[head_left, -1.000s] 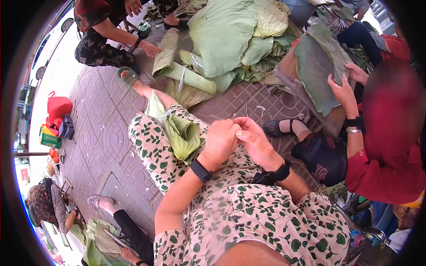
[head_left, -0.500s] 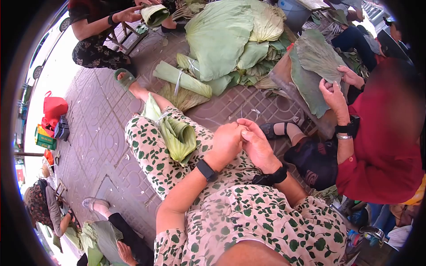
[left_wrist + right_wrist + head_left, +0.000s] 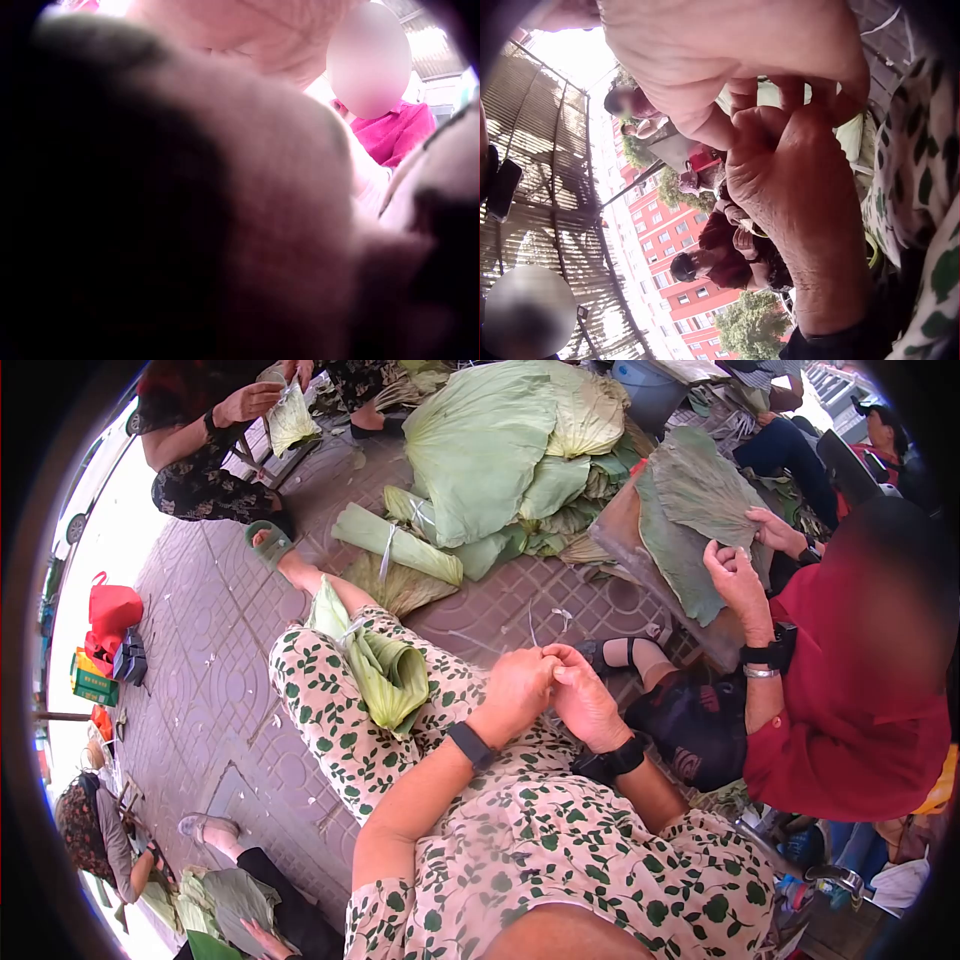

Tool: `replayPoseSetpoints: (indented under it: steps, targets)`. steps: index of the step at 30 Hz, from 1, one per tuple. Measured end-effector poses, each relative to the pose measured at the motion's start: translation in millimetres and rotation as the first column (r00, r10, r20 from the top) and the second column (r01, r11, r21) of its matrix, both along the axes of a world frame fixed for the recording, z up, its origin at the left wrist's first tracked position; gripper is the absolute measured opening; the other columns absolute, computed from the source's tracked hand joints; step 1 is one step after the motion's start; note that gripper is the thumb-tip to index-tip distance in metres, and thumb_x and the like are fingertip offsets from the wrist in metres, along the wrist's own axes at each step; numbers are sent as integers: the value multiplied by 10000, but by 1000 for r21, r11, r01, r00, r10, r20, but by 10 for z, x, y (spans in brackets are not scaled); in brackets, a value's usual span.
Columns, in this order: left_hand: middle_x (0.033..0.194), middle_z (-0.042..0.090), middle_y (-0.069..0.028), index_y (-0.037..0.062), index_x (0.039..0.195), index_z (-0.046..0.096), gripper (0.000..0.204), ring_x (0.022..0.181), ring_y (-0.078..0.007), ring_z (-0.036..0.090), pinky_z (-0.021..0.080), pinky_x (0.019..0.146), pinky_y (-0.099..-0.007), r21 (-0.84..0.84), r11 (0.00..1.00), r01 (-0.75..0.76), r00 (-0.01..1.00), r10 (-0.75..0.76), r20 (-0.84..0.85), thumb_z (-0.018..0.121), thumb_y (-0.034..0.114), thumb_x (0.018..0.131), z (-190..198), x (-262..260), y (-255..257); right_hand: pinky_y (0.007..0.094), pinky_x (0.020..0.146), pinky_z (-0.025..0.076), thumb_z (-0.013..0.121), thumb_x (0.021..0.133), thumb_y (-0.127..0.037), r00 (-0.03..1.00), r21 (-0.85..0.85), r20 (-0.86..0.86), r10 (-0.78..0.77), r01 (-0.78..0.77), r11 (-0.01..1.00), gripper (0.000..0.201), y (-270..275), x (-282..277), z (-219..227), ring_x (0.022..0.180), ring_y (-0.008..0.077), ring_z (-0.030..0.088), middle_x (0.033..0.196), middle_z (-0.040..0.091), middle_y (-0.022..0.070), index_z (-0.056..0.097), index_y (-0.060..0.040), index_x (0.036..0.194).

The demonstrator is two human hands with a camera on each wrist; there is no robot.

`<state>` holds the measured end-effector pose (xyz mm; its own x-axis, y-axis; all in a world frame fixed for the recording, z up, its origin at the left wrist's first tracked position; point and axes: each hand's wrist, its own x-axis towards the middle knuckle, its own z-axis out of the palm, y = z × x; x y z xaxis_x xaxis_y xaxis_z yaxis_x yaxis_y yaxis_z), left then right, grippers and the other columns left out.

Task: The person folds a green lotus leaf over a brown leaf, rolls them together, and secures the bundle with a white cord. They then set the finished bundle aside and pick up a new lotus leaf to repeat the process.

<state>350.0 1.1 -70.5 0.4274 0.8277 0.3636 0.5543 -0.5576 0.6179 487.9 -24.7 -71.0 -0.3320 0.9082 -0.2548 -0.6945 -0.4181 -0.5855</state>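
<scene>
In the head view my left hand [image 3: 517,692] and right hand [image 3: 588,707] meet in front of my lap, fingers curled and fingertips together. Seen from the right wrist, the right palm [image 3: 727,45] arches over the other hand's thumb [image 3: 791,180]; I cannot tell whether anything small is pinched there. The left wrist view is mostly dark and blurred by skin close to the lens. A rolled green leaf bundle [image 3: 392,678], tied with a pale strip [image 3: 350,630], lies on my patterned trousers [image 3: 330,705], left of the hands.
Large green leaves [image 3: 485,455] are piled ahead, with a tied leaf roll [image 3: 395,543] beside them. A person in red [image 3: 850,690] sits close on the right, holding a broad leaf [image 3: 705,485]. Another person's hand [image 3: 250,403] holds a leaf at upper left. Bags [image 3: 112,620] stand far left.
My hands stay together, shifting slightly right and down in the head view. The person at upper left has lifted a leaf roll off the ground. The person in red has turned their leaf.
</scene>
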Motion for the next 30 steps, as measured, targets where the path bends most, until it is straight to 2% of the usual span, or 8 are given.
replayPoseSetpoints:
  steps: [19, 28, 30]
  targets:
    - [729, 610, -89, 96, 747, 593, 101, 695, -299, 613, 493, 643, -397, 52, 999, -16, 999, 13, 51, 617, 46, 662, -93, -55, 24, 341, 991, 394, 560, 852, -123, 1000, 13, 1, 19, -19, 1000, 330, 35, -63, 19, 1101, 181, 512, 1149, 539, 74, 486, -38, 1163]
    - [792, 583, -105, 67, 747, 543, 129, 739, -304, 578, 467, 664, -400, 105, 993, -46, 997, 39, 59, 616, 43, 642, 30, -176, 14, 335, 974, 405, 547, 879, -106, 992, 147, 119, 45, -62, 987, 289, 55, -168, 211, 1098, 165, 509, 1140, 549, 66, 496, -35, 1154]
    - [779, 570, -103, 65, 738, 527, 147, 716, -306, 561, 455, 650, -400, 151, 987, -56, 995, 42, 96, 617, 38, 626, 55, -180, 3, 320, 968, 406, 543, 884, -100, 978, 205, 205, 28, -71, 976, 279, 51, -176, 224, 1079, 150, 513, 1133, 552, 58, 500, -34, 1152]
